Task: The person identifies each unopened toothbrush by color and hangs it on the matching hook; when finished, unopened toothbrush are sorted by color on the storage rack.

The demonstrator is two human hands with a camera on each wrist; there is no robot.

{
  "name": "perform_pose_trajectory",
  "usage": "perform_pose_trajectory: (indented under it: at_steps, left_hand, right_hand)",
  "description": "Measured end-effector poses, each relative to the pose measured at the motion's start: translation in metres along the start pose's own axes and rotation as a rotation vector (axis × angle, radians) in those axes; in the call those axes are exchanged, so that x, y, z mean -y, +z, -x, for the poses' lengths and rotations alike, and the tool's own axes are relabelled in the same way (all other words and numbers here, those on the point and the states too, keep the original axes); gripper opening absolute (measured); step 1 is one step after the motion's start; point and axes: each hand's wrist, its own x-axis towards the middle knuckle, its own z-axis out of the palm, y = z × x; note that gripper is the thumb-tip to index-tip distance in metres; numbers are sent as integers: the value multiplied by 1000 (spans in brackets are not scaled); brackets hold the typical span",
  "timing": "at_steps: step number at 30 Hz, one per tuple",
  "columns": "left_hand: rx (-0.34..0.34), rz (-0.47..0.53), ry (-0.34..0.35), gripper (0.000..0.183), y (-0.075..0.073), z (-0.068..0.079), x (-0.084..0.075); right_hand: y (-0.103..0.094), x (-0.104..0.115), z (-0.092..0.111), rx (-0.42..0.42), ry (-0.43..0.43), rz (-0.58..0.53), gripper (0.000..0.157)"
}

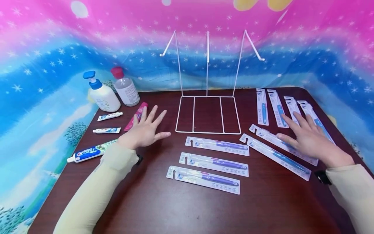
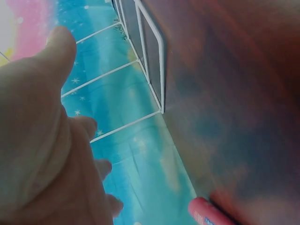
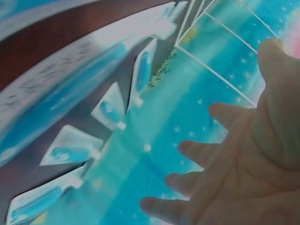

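Note:
My left hand point(image 1: 143, 131), fingers spread and holding nothing, hovers near a dark pink tube point(image 1: 140, 113) that it partly hides. Close to its wrist lies a blue and green toothpaste tube point(image 1: 90, 153). With fingers apart, my right hand point(image 1: 314, 139) is over packaged blue toothbrushes; its palm shows bare in the right wrist view. Beneath it are two slanted packs, a nearer toothbrush pack point(image 1: 277, 157) and another toothbrush pack point(image 1: 267, 136). Several more stand in a fan behind, among them a toothbrush pack point(image 1: 262, 107). Three purple toothbrush packs point(image 1: 217, 146) lie between the hands.
A white wire rack point(image 1: 207, 132) with three upright hooked rods stands at the back middle. At the back left are a white pump bottle point(image 1: 105, 97) and a clear red-capped bottle point(image 1: 127, 91). Two small tubes point(image 1: 109, 116) lie before them. Patterned cloth point(image 1: 204, 74) surrounds the table.

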Motion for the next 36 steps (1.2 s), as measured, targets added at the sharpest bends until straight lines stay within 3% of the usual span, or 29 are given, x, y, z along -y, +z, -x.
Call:
perform_pose_trajectory:
  at_steps: [7,13,18,22,30,36]
  left_hand:
    - [130,104,127,73,-2,-54,6]
    - [205,160,183,69,6,-87,13]
    - [304,146,158,73,13,-91,6]
    - [371,102,115,73,20,-89,-1]
    - [364,36,45,73,20,-85,-10]
    - [374,10,46,74,15,-81,-16]
  right_hand:
    - [-18,13,-47,42,22,-82,90]
    - [-17,19,-101,69,89,-154,64]
    - [-8,17,-135,77,107,-77,44]
    - [0,14,-149,78,156,-8,41]
    - [10,17,-162,13,204,-23,40]
    - [4,23,-172,70,246,1,34]
